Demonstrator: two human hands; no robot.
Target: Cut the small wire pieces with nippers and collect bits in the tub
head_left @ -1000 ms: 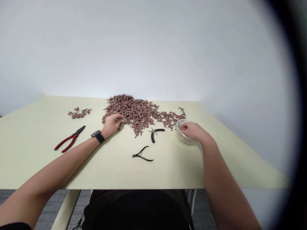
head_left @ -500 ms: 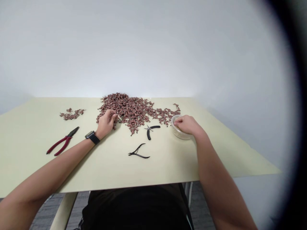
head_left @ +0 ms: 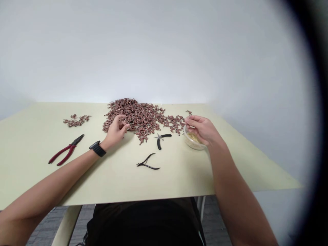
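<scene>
The head camera looks ahead and down over the table (head_left: 179,177), near edge to far edge; the dark right seems blocked

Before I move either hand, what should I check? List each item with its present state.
1. Left hand at the near edge of the big pile: ok.
2. Piece in the left hand's grip: cannot tell; too small.
3. Right hand over the tub: ok.
4. Piece in the right hand's grip: cannot tell.
5. Tub upright, yellow bits inside: ok.
6. Red pliers apart from the left forearm: ok.
</scene>
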